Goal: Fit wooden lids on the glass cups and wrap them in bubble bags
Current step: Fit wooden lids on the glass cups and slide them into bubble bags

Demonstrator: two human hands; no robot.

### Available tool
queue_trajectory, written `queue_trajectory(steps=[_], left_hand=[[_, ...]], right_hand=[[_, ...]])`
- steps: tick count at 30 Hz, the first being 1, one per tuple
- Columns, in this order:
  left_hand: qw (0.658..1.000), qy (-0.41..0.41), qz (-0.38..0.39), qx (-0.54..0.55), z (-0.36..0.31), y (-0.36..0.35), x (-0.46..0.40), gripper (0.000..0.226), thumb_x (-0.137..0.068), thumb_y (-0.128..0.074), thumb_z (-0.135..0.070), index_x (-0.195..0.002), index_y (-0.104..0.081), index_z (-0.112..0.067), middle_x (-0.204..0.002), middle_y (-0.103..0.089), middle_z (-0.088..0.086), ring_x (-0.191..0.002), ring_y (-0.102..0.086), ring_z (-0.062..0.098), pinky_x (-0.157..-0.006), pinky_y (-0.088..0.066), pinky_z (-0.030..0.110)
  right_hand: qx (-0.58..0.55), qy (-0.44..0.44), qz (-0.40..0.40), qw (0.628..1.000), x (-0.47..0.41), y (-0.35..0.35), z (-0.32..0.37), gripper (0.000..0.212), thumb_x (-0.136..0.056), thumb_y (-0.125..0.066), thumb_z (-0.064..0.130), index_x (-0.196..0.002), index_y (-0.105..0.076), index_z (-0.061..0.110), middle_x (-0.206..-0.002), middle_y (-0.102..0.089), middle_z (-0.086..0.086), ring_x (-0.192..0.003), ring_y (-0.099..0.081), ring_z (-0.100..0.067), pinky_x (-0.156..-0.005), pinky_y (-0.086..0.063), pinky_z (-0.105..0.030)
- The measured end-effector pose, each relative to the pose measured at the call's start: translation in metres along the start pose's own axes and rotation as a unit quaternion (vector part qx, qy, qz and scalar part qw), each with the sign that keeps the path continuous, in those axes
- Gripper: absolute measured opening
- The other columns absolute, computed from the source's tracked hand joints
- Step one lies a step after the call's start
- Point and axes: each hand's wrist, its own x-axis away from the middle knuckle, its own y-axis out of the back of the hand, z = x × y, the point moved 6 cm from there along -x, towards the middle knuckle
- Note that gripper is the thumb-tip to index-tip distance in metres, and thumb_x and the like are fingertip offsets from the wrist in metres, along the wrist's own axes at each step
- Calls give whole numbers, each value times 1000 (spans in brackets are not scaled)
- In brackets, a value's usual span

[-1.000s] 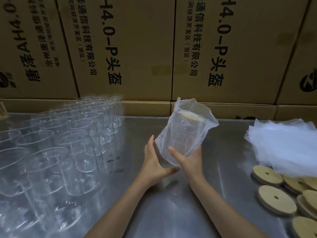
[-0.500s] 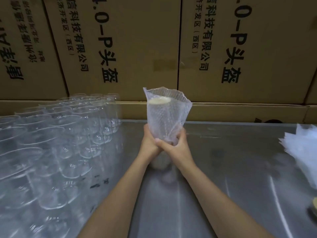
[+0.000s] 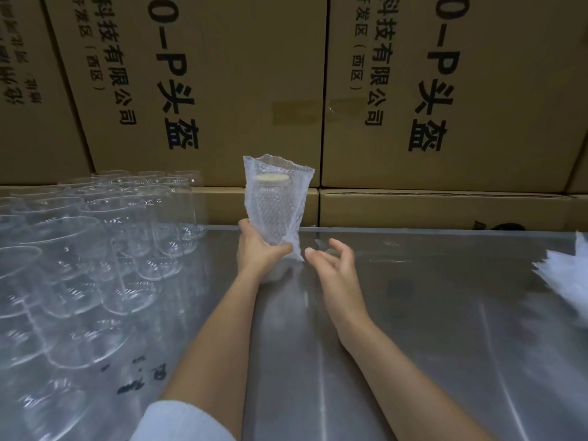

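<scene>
A glass cup with a wooden lid (image 3: 272, 178) stands upright inside a bubble bag (image 3: 276, 203), held above the far part of the metal table (image 3: 413, 313). My left hand (image 3: 259, 249) grips the bag's lower end from the left. My right hand (image 3: 334, 261) hovers just right of the bag's bottom corner, fingers loosely spread, holding nothing. Several bare glass cups (image 3: 95, 237) stand in rows on the left of the table.
Large printed cardboard boxes (image 3: 222, 90) form a wall right behind the table. A stack of white bubble bags (image 3: 569, 281) pokes in at the right edge. Black writing (image 3: 140, 377) marks the table surface near my left forearm.
The wrapped cup has moved farther away and stands upright. My right hand has let go of the bag and drawn back to the right. The view has shifted left, hiding the wooden lids.
</scene>
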Motion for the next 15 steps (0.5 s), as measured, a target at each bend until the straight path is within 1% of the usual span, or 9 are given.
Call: queue_trajectory(steps=[2,4,5,7,9,10,12,13,15], left_hand=[[1000,10,-6,-14,1,-1,0,79,-65,-80,-38,-120,-29,-16,-117,-49,4,-101,-50,23,-75,-39,32],[999,15,-11,-27,1,0,1,79,-66,-79,-39,-121,-28,-15,-119,-48,5,-102,-51,24,-74,-38,32],[999,15,-12,-31,1,1,2,79,-67,-79,-39,-121,-28,-14,-121,-49,6,-105,-52,26,-74,-39,32],[999,20,-12,-38,0,2,4,79,-67,-79,-40,-122,-28,-14,-123,-50,7,-110,-53,29,-76,-43,35],[998,32,-14,-47,0,4,6,82,-67,-80,-42,-123,-28,-13,-125,-52,9,-112,-53,31,-82,-47,39],[998,37,-16,-53,0,5,7,84,-66,-80,-44,-125,-29,-13,-126,-52,10,-114,-53,31,-84,-47,40],[997,37,-21,-58,-2,7,10,93,-63,-83,-46,-130,-28,-12,-131,-50,11,-121,-49,31,-90,-46,40],[998,31,-23,-57,-3,8,11,100,-61,-84,-48,-135,-26,-13,-136,-46,12,-126,-44,31,-96,-44,41],[998,20,-20,-51,-5,11,14,116,-58,-86,-48,-145,-16,-16,-148,-32,11,-137,-32,31,-109,-34,45]], right_hand=[[13,-4,-2,1000,-1,0,-2,54,-91,-61,35,-138,-38,24,-113,-60,11,-96,-52,5,-91,-44,-26],[15,-1,-6,1000,-2,1,-3,51,-92,-61,34,-137,-40,22,-96,-60,17,-92,-54,6,-84,-41,-24],[16,1,-6,1000,-2,1,-3,51,-92,-60,34,-137,-41,22,-92,-60,18,-92,-54,6,-82,-40,-23],[20,-2,-2,1000,-1,0,-4,50,-92,-60,35,-137,-41,23,-90,-60,19,-91,-55,6,-75,-42,-19],[20,-3,1,1000,-1,-1,-4,48,-92,-60,35,-136,-42,24,-89,-60,20,-87,-56,7,-63,-42,-13],[22,-2,-1,1000,-1,-1,-4,48,-92,-60,36,-135,-43,24,-87,-60,20,-86,-56,7,-61,-41,-12],[25,-1,-5,1000,-1,0,-4,47,-92,-60,35,-134,-44,23,-86,-60,21,-88,-57,6,-63,-40,-12],[24,0,-6,1000,-1,0,-4,47,-92,-60,35,-134,-44,22,-87,-60,20,-87,-57,6,-62,-41,-11],[21,1,-5,1000,-1,-1,-3,46,-92,-60,34,-133,-44,22,-87,-60,20,-86,-57,5,-59,-42,-10]])
